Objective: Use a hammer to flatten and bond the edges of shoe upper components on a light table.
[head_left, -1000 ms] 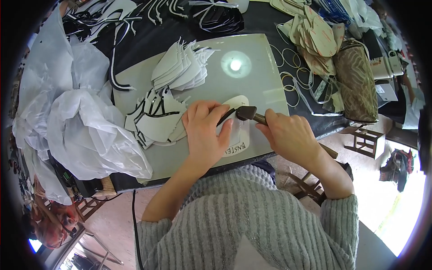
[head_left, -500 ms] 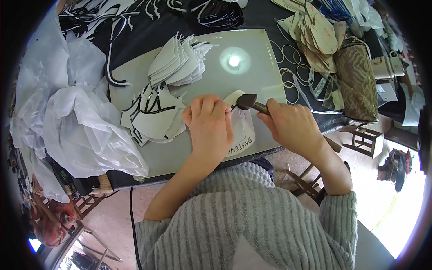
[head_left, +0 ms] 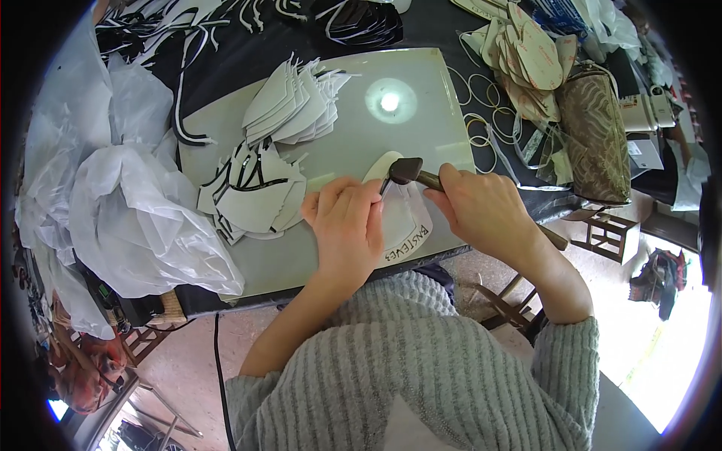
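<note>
My right hand point(head_left: 485, 207) is closed round the wooden handle of a hammer point(head_left: 406, 171). Its dark head is over a pale, rounded flat piece point(head_left: 402, 218) with dark lettering along its near edge. Left of the hammer, my left hand point(head_left: 346, 229) has its fingers curled and pinched at the piece's left side. A narrow dark strip point(head_left: 386, 186) runs from those fingertips toward the hammer head. The fingers hide part of the strip and piece. Both lie on a grey-green board point(head_left: 301, 269).
Left of my hands lie white cut pieces with black edging point(head_left: 256, 195); plain white pieces point(head_left: 293, 101) are stacked behind. Crumpled plastic bags point(head_left: 143, 218) cover the table's left side. Beige pieces point(head_left: 526, 64), elastic bands point(head_left: 481, 135) and a patterned pouch point(head_left: 596, 139) stand at the right.
My left hand has drawn slightly down and left, its fingers a little looser, showing more of the pale piece and the dark strip. The hammer head stays close to the fingertips.
</note>
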`<state>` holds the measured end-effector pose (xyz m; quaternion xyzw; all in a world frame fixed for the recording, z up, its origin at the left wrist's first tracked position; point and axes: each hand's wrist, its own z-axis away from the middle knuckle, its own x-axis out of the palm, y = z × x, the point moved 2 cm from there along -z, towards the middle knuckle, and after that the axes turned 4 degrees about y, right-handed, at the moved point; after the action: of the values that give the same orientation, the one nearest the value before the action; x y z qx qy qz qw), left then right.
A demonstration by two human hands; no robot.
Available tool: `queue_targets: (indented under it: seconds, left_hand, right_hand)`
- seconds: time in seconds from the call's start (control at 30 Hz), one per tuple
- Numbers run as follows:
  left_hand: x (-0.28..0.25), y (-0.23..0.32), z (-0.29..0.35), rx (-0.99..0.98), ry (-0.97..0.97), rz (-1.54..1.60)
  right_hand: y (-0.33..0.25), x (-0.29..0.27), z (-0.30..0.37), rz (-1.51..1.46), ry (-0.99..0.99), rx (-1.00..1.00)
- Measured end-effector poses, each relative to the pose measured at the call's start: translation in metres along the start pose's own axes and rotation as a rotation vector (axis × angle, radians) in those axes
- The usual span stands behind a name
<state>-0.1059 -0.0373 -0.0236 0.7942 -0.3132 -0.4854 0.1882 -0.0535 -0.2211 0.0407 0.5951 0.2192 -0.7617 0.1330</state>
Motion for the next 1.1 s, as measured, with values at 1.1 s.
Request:
queue_targets:
  seconds: [1.1]
  left_hand:
    - [-0.003, -0.005, 0.003, 0.153, -0.049, -0.138]
  right_hand:
    - [-0.001, -0.014, -0.009, -0.013, 0.123, -0.167]
